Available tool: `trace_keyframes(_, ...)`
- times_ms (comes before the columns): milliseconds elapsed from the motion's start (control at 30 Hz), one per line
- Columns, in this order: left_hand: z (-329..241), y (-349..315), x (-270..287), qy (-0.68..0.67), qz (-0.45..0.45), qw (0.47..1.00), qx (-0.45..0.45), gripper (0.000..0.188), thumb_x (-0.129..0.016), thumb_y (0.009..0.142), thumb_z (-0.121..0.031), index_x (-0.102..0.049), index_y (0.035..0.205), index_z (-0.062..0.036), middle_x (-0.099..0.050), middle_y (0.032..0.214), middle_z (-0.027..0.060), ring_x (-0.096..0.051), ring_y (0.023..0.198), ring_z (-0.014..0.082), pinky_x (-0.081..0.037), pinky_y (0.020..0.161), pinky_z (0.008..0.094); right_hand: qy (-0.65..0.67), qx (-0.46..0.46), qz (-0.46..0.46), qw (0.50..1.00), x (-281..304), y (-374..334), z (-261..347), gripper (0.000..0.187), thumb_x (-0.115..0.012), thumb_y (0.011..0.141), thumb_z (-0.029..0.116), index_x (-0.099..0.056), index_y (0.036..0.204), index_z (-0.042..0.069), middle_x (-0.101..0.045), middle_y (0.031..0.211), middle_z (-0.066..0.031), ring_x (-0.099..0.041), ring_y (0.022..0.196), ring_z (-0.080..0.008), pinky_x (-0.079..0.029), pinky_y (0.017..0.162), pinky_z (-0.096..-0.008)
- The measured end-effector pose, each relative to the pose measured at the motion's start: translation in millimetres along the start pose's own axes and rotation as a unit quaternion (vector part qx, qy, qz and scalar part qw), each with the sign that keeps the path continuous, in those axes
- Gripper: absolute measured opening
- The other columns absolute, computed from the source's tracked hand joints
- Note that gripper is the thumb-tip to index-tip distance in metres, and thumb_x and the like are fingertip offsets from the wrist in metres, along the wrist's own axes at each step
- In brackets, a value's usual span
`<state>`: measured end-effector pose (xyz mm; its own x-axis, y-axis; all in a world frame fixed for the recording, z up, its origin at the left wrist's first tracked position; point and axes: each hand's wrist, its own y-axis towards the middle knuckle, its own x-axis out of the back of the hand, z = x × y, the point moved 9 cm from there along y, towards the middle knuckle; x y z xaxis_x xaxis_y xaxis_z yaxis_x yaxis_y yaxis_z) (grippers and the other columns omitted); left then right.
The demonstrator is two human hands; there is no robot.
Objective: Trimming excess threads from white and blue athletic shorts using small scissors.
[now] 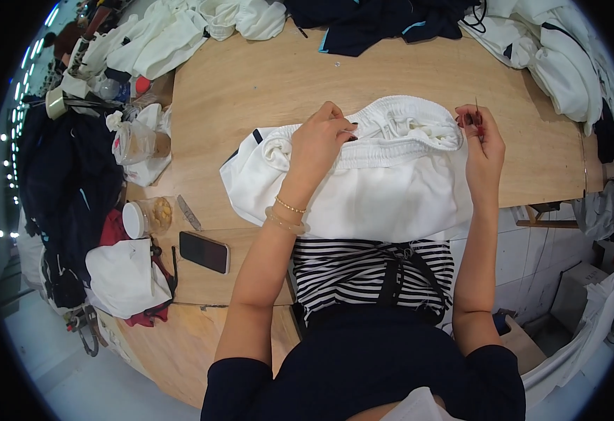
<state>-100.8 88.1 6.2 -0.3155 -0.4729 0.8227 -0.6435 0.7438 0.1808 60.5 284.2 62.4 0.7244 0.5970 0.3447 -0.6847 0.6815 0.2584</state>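
A pair of white elastic-waisted pants [398, 200] lies bunched on the wooden table in front of me, its gathered waistband forming an open ring. My left hand [317, 144] pinches the waistband's left side between fingertips. At the right end of the ring, my right hand [484, 147] is closed around a thin, pointed dark tool [477, 105] whose tip sticks up above the fingers; its exact kind is too small to make out. Whether the right fingers also touch the waistband I cannot tell.
A phone [204, 252], a slim metal blade [188, 212] and a lidded clear jar [151, 217] lie to the left. White cloth [128, 277] and dark garments [68, 161] are beyond. White garments [566, 77] and navy ones [377, 24] edge the table's far side.
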Motion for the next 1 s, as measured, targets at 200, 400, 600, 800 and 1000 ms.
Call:
trace_keyframes(200, 7.0, 10.2, -5.6, -0.03, -0.022, 0.999, 0.021, 0.007, -0.064, 0.08, -0.012, -0.065, 0.08, -0.0055, -0.059, 0.082, 0.0057, -0.06, 0.075, 0.0253, -0.048, 0.062, 0.0364, 0.038, -0.016, -0.02, 0.999, 16.6, -7.6, -12.4, 0.013, -0.048, 0.091, -0.002, -0.058, 0.1, -0.002, -0.06, 0.091, -0.0039, -0.054, 0.085, -0.0103, -0.043, 0.08, -0.0229)
trace_keyframes(400, 17.8, -4.0, 40.2, -0.2, -0.216, 0.954, 0.058, 0.006, -0.059, 0.08, 0.003, -0.059, 0.084, -0.0005, -0.057, 0.079, 0.01, -0.059, 0.071, 0.024, -0.047, 0.061, 0.0314, 0.061, -0.035, -0.037, 0.997, 31.5, -12.6, -13.5, 0.013, -0.048, 0.093, 0.001, -0.058, 0.1, -0.002, -0.06, 0.091, -0.0039, -0.054, 0.085, -0.0102, -0.043, 0.081, -0.023)
trace_keyframes(600, -96.3, -61.2, 14.8, -0.356, 0.113, 0.926, -0.064, 0.004, -0.054, 0.086, 0.002, -0.057, 0.086, 0.0003, -0.058, 0.085, 0.0066, -0.059, 0.075, 0.0162, -0.049, 0.068, 0.0293, 0.058, -0.03, -0.053, 0.996, 47.1, -11.4, -17.1, 0.014, -0.048, 0.094, 0.002, -0.06, 0.1, -0.002, -0.06, 0.092, -0.004, -0.054, 0.084, -0.0103, -0.043, 0.08, -0.0231)
trace_keyframes(800, -100.0, -78.0, 21.8, -0.168, 0.076, 0.978, -0.094, 0.022, -0.076, 0.069, -0.015, -0.059, 0.076, -0.0028, -0.059, 0.094, 0.0059, -0.058, 0.082, 0.0237, -0.048, 0.07, 0.0334, 0.018, -0.046, -0.065, 0.997, 35.0, -2.7, -13.9, 0.013, -0.052, 0.091, 0.003, -0.06, 0.1, -0.002, -0.062, 0.091, -0.0028, -0.053, 0.081, -0.0089, -0.043, 0.075, -0.021)
trace_keyframes(1000, -33.1, -41.1, 47.8, 0.144, -0.018, 0.989, -0.038, 0.03, -0.073, 0.067, -0.007, -0.058, 0.094, -0.0088, -0.055, 0.094, 0.0046, -0.053, 0.091, 0.0259, -0.036, 0.083, 0.0368, -0.215, -0.095, 0.024, 0.972, 3.1, -0.3, -4.2, 0.021, -0.066, 0.083, 0.013, -0.062, 0.095, -0.003, -0.064, 0.08, -0.0112, -0.055, 0.069, -0.0134, -0.044, 0.064, -0.026)
